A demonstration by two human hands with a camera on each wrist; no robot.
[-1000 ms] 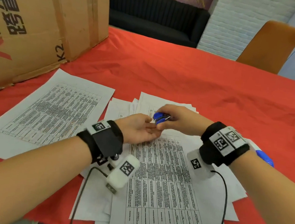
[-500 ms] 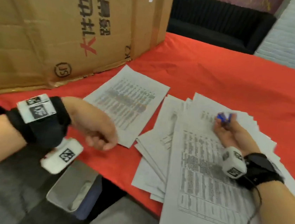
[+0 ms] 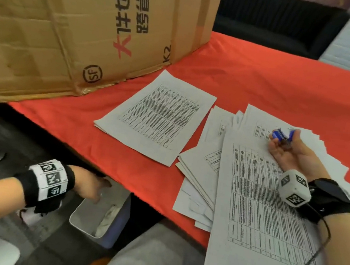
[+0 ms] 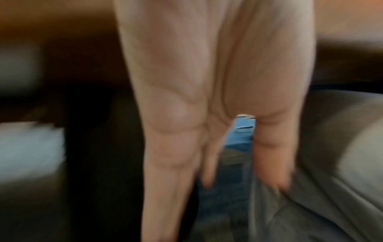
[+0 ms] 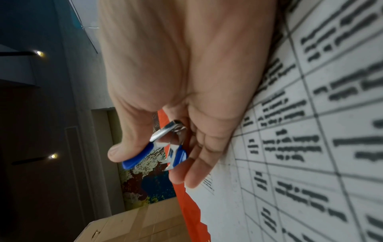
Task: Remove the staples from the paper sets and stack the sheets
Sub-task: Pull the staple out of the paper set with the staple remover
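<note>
My right hand (image 3: 286,145) lies palm up on the fanned pile of printed paper sets (image 3: 254,209) and grips a blue and metal staple remover (image 3: 280,134) between thumb and fingers. The right wrist view shows the staple remover (image 5: 157,150) with its jaws apart, nothing visible in them. A separate flat stack of sheets (image 3: 156,119) lies to the left on the red tablecloth (image 3: 262,81). My left hand (image 3: 100,189) hangs below the table edge over a grey bin (image 3: 72,218). In the blurred left wrist view its fingers (image 4: 165,163) point straight down and seem to hold nothing.
A big cardboard box (image 3: 73,22) stands on the table's far left, close behind the flat stack. The bin holds crumpled white scraps and sits on the floor by my grey-trousered knee (image 3: 155,256). A dark sofa (image 3: 269,23) stands beyond the table.
My left hand left the staple remover, swung left off the table and dropped down over the bin, its curled fingers now straightened. The right hand stayed on the pile with the remover.
</note>
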